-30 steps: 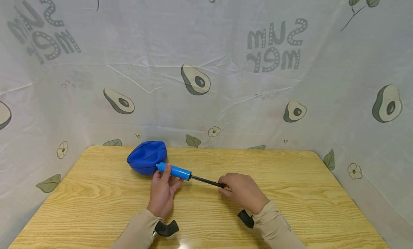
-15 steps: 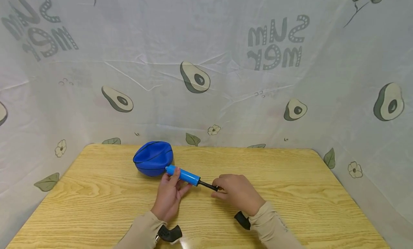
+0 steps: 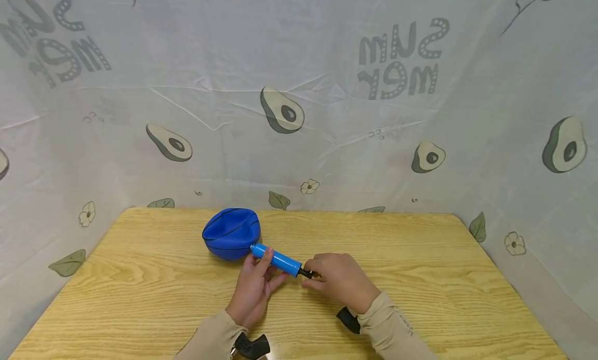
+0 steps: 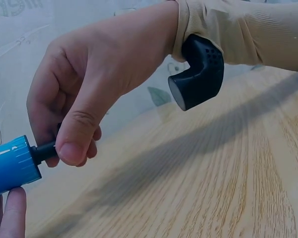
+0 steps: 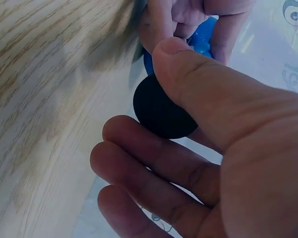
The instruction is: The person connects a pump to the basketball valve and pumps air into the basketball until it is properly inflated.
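A dented blue ball [image 3: 232, 235] with black lines rests on the table. Against its lower right side is the tip of a blue hand pump [image 3: 280, 261], tilted down to the right. My left hand [image 3: 254, 292] grips the pump's barrel, thumb on top and fingers beneath. With thumb and fingers my right hand [image 3: 343, 281] pinches the black plunger handle [image 5: 164, 109], whose round end shows in the right wrist view. Only a short bit of black rod [image 4: 43, 151] shows outside the barrel. Whether a needle enters the ball is too small to tell.
A wood-grain table [image 3: 420, 256] lies under both hands. Behind it and at both sides hangs a pale curtain [image 3: 224, 106] printed with avocados, flowers and leaves. Black curved devices [image 3: 252, 346] sit at both wrists over beige sleeves.
The rod has slid into the barrel, so much less of it shows. The ball, pump and left hand have shifted right, while the right hand has come slightly left.
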`<control>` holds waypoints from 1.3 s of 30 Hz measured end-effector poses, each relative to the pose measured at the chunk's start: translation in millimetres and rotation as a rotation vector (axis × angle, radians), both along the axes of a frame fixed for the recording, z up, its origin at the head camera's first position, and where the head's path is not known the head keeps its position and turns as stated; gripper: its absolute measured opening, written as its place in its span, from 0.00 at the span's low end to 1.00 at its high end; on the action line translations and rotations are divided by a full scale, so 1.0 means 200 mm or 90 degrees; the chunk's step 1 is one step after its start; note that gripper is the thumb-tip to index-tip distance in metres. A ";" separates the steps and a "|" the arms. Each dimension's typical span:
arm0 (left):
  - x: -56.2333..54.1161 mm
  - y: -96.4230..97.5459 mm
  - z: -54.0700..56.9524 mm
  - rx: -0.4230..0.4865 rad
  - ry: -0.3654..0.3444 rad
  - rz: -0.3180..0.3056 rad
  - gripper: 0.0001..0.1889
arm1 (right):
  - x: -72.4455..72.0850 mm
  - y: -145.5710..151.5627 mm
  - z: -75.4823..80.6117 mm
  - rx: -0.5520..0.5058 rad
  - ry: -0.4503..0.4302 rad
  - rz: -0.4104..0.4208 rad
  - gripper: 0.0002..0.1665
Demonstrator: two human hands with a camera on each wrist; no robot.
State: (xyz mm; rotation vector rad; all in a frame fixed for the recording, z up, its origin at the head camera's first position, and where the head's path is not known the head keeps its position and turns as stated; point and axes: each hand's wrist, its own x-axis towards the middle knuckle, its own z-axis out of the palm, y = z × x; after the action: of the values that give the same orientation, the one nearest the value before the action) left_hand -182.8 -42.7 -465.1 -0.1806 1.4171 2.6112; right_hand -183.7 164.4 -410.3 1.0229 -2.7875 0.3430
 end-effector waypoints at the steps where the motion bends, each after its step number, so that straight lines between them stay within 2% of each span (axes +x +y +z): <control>1: 0.00 0.00 0.00 0.002 0.001 0.002 0.28 | 0.00 0.00 0.00 -0.002 -0.002 -0.001 0.12; 10: -0.01 -0.03 0.00 0.021 0.012 0.011 0.25 | 0.00 0.00 0.01 -0.040 -0.036 -0.025 0.11; 14: -0.02 -0.04 0.00 0.012 0.026 0.009 0.29 | 0.00 0.00 0.01 -0.048 -0.051 -0.028 0.10; 19: -0.03 -0.03 0.00 0.002 0.031 0.032 0.30 | 0.00 0.00 0.00 -0.049 -0.051 -0.037 0.09; 27: -0.06 -0.08 0.01 0.016 0.062 0.070 0.24 | 0.00 0.03 0.01 -0.036 -0.043 -0.094 0.06; 35: -0.10 -0.14 0.01 0.038 0.046 0.104 0.18 | 0.01 0.04 0.02 -0.041 -0.057 -0.147 0.03; 39: -0.12 -0.17 0.02 0.045 0.042 0.117 0.18 | 0.01 0.04 0.02 -0.052 -0.055 -0.190 0.08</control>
State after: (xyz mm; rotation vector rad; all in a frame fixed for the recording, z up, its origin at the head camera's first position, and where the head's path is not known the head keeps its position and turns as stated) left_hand -205.9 -76.7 -461.5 -0.2274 1.3865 2.8363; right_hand -181.4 172.6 -406.5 0.5745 -2.9168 0.4649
